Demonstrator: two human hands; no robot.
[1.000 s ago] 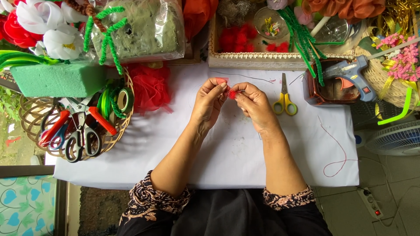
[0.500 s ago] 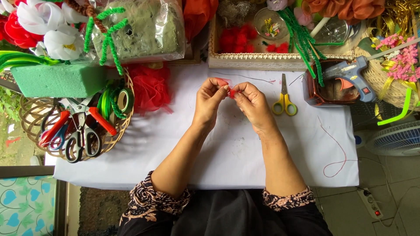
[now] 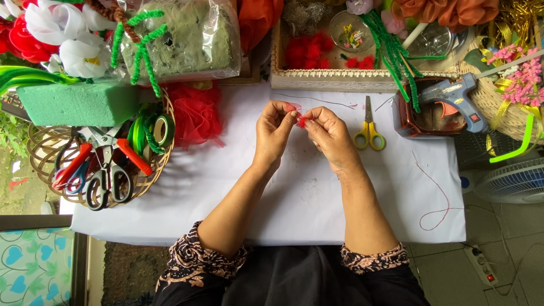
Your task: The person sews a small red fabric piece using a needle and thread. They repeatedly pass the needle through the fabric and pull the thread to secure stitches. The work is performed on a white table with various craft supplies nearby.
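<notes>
A: Over the middle of the white table [image 3: 294,204], what is in hand?
B: The left hand [image 3: 273,133] and right hand [image 3: 327,131] both pinch a small red piece [image 3: 301,120], seemingly shaping it; steady fingertips matter next.
A: Containers?
B: The wicker basket [image 3: 39,161] holds scissors [image 3: 107,175] and green tape rolls [image 3: 154,129]; the tray [image 3: 362,78] holds red pompoms [image 3: 309,52].

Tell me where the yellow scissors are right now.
The yellow scissors lie on the white table just beyond the right hand, between it and the brown box holding the glue gun.

A tiny red piece [image 3: 301,120] sits pinched between both fingertips.
</notes>
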